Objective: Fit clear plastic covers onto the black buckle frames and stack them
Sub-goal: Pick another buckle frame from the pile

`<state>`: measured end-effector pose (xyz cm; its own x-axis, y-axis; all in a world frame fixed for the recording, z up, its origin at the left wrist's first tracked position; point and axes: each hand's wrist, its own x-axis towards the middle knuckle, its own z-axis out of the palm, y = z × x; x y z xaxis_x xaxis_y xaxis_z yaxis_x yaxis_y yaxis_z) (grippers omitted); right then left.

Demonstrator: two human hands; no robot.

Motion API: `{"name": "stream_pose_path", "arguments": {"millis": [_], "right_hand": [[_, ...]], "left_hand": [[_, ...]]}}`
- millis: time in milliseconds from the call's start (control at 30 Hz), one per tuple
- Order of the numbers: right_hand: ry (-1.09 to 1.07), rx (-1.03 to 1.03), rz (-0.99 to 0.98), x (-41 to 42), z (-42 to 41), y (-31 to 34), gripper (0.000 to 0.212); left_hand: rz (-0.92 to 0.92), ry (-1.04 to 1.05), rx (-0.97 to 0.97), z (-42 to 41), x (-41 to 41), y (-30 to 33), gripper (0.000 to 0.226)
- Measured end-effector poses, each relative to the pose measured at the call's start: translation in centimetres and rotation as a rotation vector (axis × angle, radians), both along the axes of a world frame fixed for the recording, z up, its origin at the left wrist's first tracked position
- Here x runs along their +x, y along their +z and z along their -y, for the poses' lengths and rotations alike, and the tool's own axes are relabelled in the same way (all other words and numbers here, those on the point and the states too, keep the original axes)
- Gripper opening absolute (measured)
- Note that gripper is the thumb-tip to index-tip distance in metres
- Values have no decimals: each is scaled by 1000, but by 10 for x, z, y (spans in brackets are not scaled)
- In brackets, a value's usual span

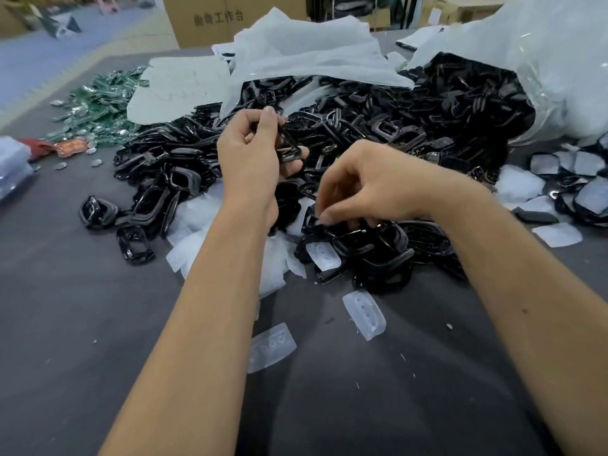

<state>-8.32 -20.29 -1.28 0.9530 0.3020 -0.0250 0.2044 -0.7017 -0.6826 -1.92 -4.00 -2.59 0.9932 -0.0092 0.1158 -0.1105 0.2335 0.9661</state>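
A large heap of black buckle frames covers the middle of the dark table. My left hand is raised over the heap and holds a black buckle frame between thumb and fingers. My right hand reaches down with curled fingers onto a small pile of black frames near me; whether it grips one I cannot tell. Clear plastic covers lie loose on the table: one in front of that pile, another closer to me, a third on the frames.
A big plastic bag spilling frames lies at the back right. White sheets drape over the heap. Green packets lie at the far left. Covered frames sit at the right edge. Cardboard boxes stand behind the table.
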Motion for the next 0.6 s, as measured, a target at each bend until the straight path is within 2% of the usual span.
{"name": "stream_pose_path", "arguments": {"millis": [100,200,267,333,500,600], "right_hand": [[73,-83,-53,-1,-22,0,12],[96,-186,-108,-4,-38,-2,25],[97,-284,-81,-6,-45,-4,32],[95,-324,-38,-7,-48,-5,30],[-77,-105,161,-2,-37,-4,14],[-340,-35,376,8,-23,-9,13]], "left_hand": [[19,-63,15,-2,-1,3,21],[6,-87,21,-4,-2,5,21],[-16,-70,17,-5,-3,6,23],[-45,-34,0,-6,-1,8,25],[-160,37,-85,-12,6,8,21],[-215,-20,-159,-14,9,7,7]]}}
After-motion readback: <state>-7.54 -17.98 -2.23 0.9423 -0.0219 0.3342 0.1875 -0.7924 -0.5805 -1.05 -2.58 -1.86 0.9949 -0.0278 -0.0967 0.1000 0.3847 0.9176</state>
